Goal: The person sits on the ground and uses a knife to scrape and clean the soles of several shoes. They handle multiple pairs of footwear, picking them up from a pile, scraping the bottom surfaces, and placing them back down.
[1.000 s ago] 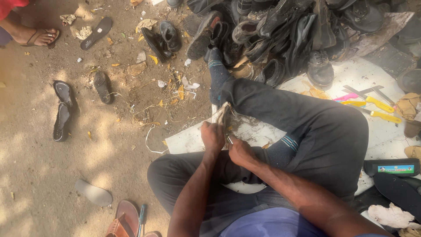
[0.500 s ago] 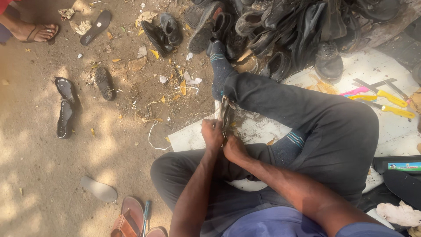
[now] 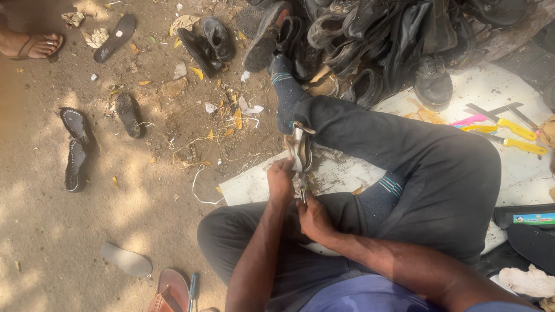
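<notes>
Nearest, at the bottom edge, a brown sandal (image 3: 173,289) lies on the dirt ground (image 3: 69,231), with a flat grey insole (image 3: 127,260) just to its left. The person sits cross-legged in dark trousers, forearms reaching forward over the lap.

The right hand (image 3: 315,218) is curled tight around a thin tool handle (image 3: 302,193), its fist resting above the folded leg. What kind of tool it is I can't say from here; it looks like a small blade or awl, mostly hidden between the hands. The left hand (image 3: 281,180) sits just beyond and to the left, fingers wrapped around the near end of a pale, worn shoe piece (image 3: 300,150). That piece stands on edge between the two hands and the raised knee, its far end touching the trouser leg near the blue sock (image 3: 283,92).

Under the legs lies a white board (image 3: 260,182), scuffed and dusty. On its right side, well apart from the hands, rest yellow-handled tools (image 3: 517,136) and a pink one (image 3: 468,120).

Out to the left on the ground, a pair of dark sandals (image 3: 75,147) lies side by side. Farther off, a heap of black shoes (image 3: 376,40) crowds the far right, and a loose black sole (image 3: 115,37) lies far left, near another person's sandalled foot (image 3: 32,45).
</notes>
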